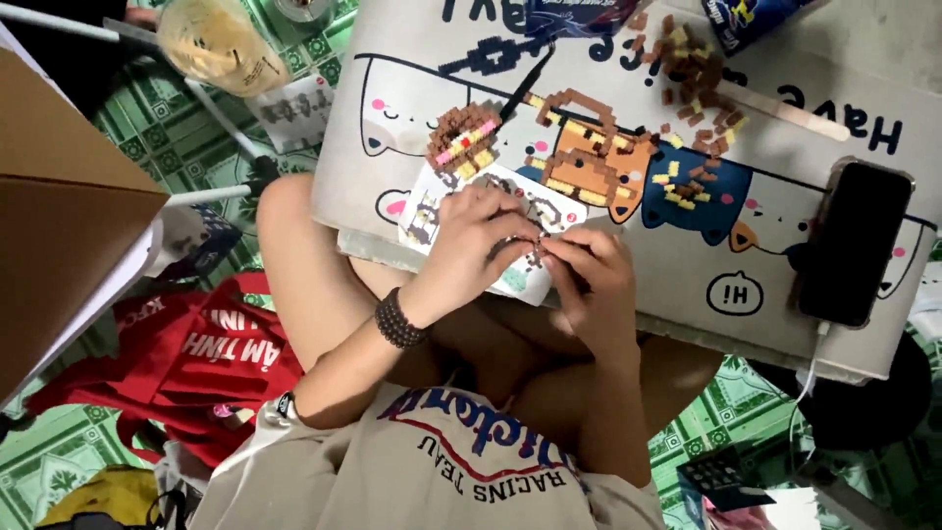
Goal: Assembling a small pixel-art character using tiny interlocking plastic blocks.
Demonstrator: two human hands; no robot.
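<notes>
My left hand (471, 240), with a dark bead bracelet on its wrist, and my right hand (594, 285) meet at the near edge of a small lap table (392, 79) printed with cartoon cats. Their fingertips pinch a tiny brown brick piece (538, 253) between them. Beneath the hands lies a printed instruction sheet (424, 208). Just beyond stand a brown, pink and yellow mini-brick build (461, 137) and a larger orange and brown mini-brick figure (589, 157). Loose brown and yellow bricks (697, 88) are scattered at the far right.
A black phone (852, 243) with a white cable lies on the table's right side. A black pen (525, 83) and a wooden stick (795, 113) lie farther back. Left of the table are a plastic cup (221, 44), a cardboard box (59, 196) and a red bag (206, 353).
</notes>
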